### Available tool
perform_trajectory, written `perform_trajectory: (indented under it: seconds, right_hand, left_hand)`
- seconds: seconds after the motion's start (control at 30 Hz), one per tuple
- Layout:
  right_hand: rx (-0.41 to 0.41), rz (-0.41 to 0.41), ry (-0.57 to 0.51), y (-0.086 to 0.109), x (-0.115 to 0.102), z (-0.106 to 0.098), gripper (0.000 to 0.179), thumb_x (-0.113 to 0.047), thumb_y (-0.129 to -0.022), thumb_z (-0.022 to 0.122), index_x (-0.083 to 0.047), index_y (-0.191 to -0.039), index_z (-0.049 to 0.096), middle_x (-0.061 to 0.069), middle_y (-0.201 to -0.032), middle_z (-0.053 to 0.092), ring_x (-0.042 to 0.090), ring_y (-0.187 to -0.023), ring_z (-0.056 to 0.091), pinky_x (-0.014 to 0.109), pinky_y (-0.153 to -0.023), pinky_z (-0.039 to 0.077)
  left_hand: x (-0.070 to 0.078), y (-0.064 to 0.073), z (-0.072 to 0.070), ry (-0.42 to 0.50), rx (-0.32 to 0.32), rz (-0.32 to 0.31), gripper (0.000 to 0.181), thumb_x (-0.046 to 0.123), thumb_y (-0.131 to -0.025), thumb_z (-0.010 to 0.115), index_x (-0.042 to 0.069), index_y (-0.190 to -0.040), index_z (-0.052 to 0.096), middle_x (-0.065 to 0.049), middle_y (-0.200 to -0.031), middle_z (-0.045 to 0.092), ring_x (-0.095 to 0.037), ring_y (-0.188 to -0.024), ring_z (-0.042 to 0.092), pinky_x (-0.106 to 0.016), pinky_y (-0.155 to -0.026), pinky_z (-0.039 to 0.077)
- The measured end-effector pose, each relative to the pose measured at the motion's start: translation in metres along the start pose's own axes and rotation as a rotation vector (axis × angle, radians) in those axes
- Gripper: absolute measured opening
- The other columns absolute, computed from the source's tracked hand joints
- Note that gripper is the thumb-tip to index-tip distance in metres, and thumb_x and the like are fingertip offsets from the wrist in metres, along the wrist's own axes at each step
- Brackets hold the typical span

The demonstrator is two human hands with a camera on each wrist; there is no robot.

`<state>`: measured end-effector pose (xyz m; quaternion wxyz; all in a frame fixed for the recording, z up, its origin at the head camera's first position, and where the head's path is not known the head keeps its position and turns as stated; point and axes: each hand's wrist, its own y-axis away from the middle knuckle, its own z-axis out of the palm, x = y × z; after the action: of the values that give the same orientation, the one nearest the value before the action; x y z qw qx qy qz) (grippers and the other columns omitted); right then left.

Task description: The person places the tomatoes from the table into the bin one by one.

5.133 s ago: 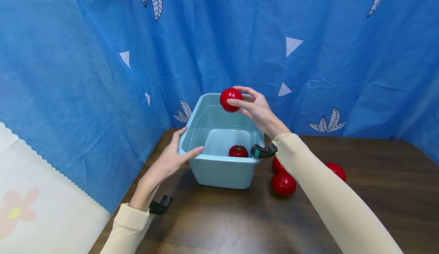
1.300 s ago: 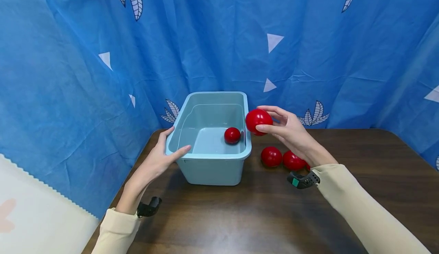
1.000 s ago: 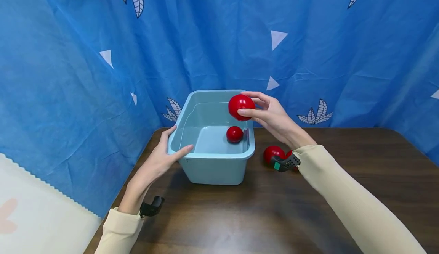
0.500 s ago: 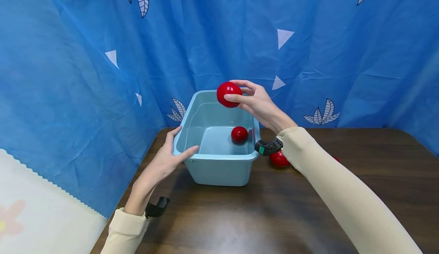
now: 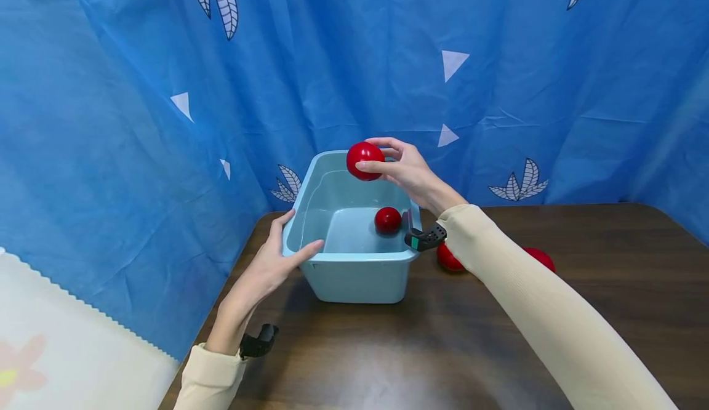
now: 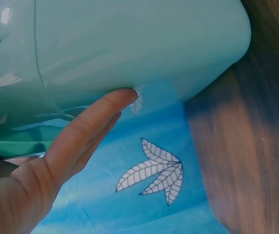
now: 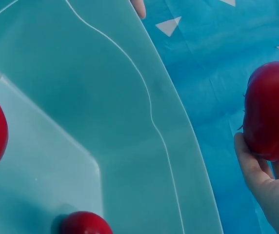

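My right hand (image 5: 411,173) holds a glossy red tomato (image 5: 362,153) between thumb and fingertips, above the far part of a light blue plastic tub (image 5: 360,279). Dark sepals show on this tomato (image 7: 271,112) in the right wrist view. With thumb over the near rim and fingers along the outer left wall, my left hand (image 5: 264,269) grips the tub's corner. The left wrist view shows the fingers (image 6: 93,122) against the outside wall. Inside the tub sits a red tomato (image 5: 388,220); the right wrist view has a second tomato (image 7: 86,224) in there.
On the dark wooden table (image 5: 343,348), right of the tub, lie a red tomato (image 5: 450,258) and another tomato (image 5: 539,257), both partly covered by my right arm. A blue patterned curtain (image 5: 360,59) hangs behind. A white cloth (image 5: 72,348) is at the left.
From right of the tub, my right hand has carried the tomato left and over it. Fewer tomatoes show on the table than five seconds ago. My left hand keeps its grip.
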<state>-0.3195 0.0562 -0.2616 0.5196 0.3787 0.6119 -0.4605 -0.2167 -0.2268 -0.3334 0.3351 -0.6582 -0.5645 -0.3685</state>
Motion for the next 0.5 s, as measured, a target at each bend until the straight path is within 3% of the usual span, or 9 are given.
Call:
perform_trajectory:
  seconds: [0.33, 0.5]
  right_hand:
    - [-0.049, 0.008, -0.061, 0.003, 0.001, -0.005, 0.062, -0.006, -0.096, 0.073, -0.008, -0.152, 0.049, 0.016, -0.153, 0.049, 0.034, -0.135, 0.054, 0.047, -0.114, 0.046]
    - [-0.091, -0.016, -0.1, 0.012, -0.002, -0.016, 0.059, -0.003, -0.1, 0.067, -0.005, -0.155, 0.045, 0.019, -0.155, 0.047, 0.036, -0.131, 0.06, 0.044, -0.11, 0.049]
  left_hand:
    - [0.002, 0.001, 0.006, 0.01, -0.002, -0.009, 0.103, 0.05, -0.095, 0.073, 0.021, -0.167, 0.006, -0.018, -0.163, 0.03, -0.046, -0.142, 0.042, -0.06, -0.105, 0.051]
    - [0.005, 0.003, 0.002, -0.022, 0.016, -0.009, 0.103, 0.05, -0.094, 0.073, 0.021, -0.167, 0.007, -0.018, -0.163, 0.029, -0.046, -0.142, 0.041, -0.06, -0.104, 0.051]
